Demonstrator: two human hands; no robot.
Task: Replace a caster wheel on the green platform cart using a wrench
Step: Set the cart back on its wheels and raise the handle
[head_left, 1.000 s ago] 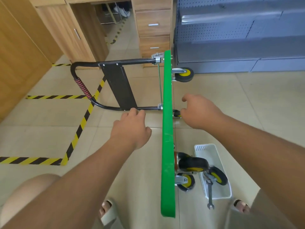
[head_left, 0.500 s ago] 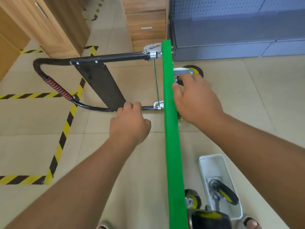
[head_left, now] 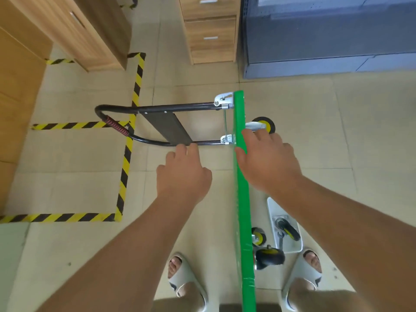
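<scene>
Green platform cart (head_left: 242, 199) is stood on its side on the floor. It is clasped over its upper edge by the right hand (head_left: 267, 158), and the left hand (head_left: 183, 174) is curled over the black handle (head_left: 157, 108). Toppling toward the wrench (head_left: 280, 240) is risked if either grip is relaxed. One second earlier the edge was not yet held.

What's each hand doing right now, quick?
Left hand: closed, fingers curled over the black handle.
Right hand: closed, gripping the top edge of the green platform.
</scene>
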